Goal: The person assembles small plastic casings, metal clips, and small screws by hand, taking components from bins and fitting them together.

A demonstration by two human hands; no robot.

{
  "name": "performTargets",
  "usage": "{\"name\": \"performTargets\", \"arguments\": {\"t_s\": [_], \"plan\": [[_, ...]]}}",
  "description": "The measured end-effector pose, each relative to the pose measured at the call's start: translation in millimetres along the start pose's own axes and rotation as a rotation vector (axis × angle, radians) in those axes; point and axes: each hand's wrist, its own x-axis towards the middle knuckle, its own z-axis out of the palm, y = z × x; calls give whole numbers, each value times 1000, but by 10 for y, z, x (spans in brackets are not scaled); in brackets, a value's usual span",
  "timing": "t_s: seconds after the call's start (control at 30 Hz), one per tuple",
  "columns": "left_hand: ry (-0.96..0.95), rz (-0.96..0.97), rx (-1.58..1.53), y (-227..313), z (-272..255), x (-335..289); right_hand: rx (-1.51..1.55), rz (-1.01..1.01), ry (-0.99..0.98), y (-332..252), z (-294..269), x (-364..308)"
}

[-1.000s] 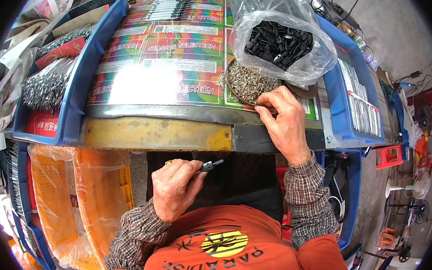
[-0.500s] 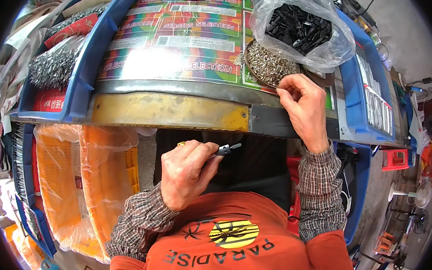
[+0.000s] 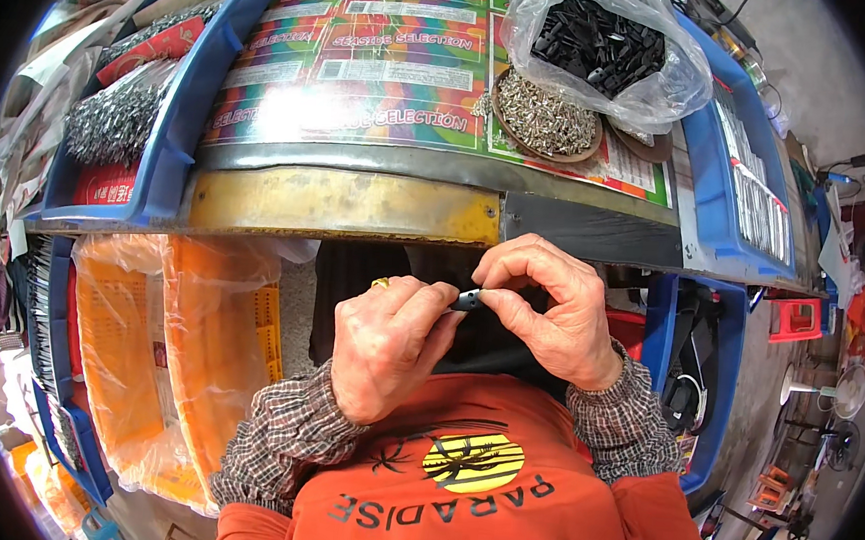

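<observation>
Just in front of the bench edge, my left hand (image 3: 387,342) pinches a small black plastic piece with round holes (image 3: 467,301) between thumb and forefinger. My right hand (image 3: 555,309) meets it from the other side, thumb tip at the end of the piece and fingers curled in. Whether a tiny part sits between the right fingertips is hidden. Beyond, on the bench, a round brown dish (image 3: 561,160) holds a heap of small shiny metal pins (image 3: 544,115). Behind it stands a clear plastic bag (image 3: 688,82) full of black plastic pieces (image 3: 601,46).
A blue bin (image 3: 179,137) with thin silver strips (image 3: 117,126) stands at the bench's left; another blue bin (image 3: 710,179) with stacked silver pieces is at the right. A plastic-lined orange crate (image 3: 116,348) sits below left. The metal-trimmed bench edge (image 3: 346,212) lies beyond my hands.
My right hand has come back from the dish of pins to the black piece. My left hand has stayed nearly in place; the metal tip sticking out of the piece no longer shows.
</observation>
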Motion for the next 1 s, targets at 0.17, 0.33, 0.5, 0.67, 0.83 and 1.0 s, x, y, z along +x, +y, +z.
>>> {"name": "performTargets", "arguments": {"t_s": [0.17, 0.33, 0.5, 0.67, 0.83, 1.0], "plan": [[13, 59, 55, 27, -3, 4, 19, 12, -5, -13, 20, -24], [-26, 49, 85, 29, -2, -22, 2, 137, -19, -67, 21, -45], [-15, 69, 118, 19, 11, -20, -133, 34, 8, -55, 62, -61], [-11, 96, 125, -20, 39, -26, -381, -282, 102, -1, 123, -67], [25, 144, 157, -56, 77, -37, -482, -367, 63, 3, 131, -110], [51, 173, 170, -85, 132, -56, -492, -415, 64, 57, 154, -133]]}}
